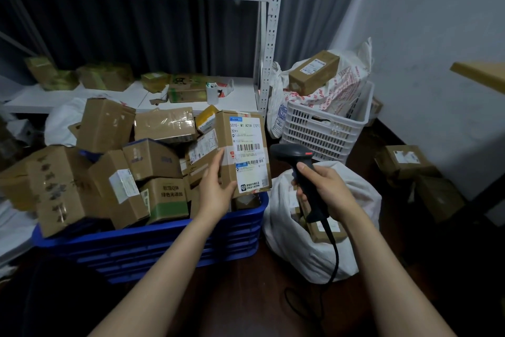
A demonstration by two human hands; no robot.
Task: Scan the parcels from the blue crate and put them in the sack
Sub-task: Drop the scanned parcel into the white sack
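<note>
One parcel point(247, 142) in left grip point(216, 186)

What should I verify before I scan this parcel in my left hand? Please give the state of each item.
1. Grip: the left hand holds the parcel: ok.
2. The label faces me, barcodes uncovered: ok.
3. The right hand holds the scanner: ok.
4. Aim of the scanner at the barcodes: cannot tell; its head sits beside the parcel's right edge.
5. Mouth of the sack open: ok, parcels show inside.
</note>
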